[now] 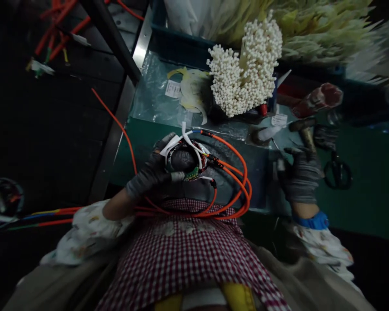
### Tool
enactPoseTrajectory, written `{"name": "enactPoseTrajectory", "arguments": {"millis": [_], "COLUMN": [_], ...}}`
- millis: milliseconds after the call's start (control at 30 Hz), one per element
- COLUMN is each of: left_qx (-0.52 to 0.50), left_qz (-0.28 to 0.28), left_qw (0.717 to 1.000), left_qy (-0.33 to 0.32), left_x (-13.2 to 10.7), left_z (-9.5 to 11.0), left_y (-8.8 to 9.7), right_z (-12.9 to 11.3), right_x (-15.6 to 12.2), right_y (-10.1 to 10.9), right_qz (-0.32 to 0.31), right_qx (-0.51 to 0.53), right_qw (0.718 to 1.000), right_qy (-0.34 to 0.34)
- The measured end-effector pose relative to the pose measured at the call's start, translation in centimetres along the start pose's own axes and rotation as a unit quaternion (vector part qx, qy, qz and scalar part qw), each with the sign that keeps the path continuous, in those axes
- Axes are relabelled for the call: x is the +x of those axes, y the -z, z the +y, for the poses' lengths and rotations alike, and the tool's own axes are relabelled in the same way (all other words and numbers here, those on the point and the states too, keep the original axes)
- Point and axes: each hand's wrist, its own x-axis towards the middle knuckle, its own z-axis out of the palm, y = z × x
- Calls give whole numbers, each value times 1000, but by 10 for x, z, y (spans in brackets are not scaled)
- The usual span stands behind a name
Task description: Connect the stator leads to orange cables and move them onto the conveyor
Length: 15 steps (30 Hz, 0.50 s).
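Note:
My left hand (148, 175), in a grey knit glove, grips a round dark bundle (183, 159) wrapped with white strips. A small green circuit board (192, 174) sits at the bundle's lower edge. Several orange cables (241, 181) run from it, looping across my lap. My right hand (301, 177), also gloved, rests on the green mat (359, 207) with its fingers curled, just below a wooden-handled hammer (307, 136). Black scissors (337, 173) lie to its right. Whether this hand holds something small is hidden.
A dense white bunch of bead-tipped stems (246, 65) stands ahead, in front of a blue crate (178, 47) of pale green fibres. Plastic sheeting (149, 86) with paper labels lies beneath. A metal rail (116, 112) runs along the left, beyond which are red-orange wires (60, 36).

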Motion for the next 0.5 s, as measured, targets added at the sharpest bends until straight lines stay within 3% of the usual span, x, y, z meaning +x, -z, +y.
{"name": "enactPoseTrajectory", "arguments": {"millis": [100,200,267,367,500], "left_qx": [91,226,256,290,356], "left_qz": [42,56,18,-56,-68], "left_qw": [994,966,956,941,917], "left_qy": [-41,-113,-145,-168,-167], "left_x": [-11,-30,-38,-42,-48], "left_z": [14,35,50,71,81], "left_y": [3,3,1,-2,-7], "right_z": [-68,-126,-146,-151,-149], "right_x": [-8,-16,-20,-22,-16], "right_y": [4,-4,-16,-28,-29], "right_qz": [21,-71,-126,-199,-296], "right_qx": [117,240,251,276,389], "right_qw": [988,941,924,929,872], "right_qy": [94,230,259,148,-20]}}
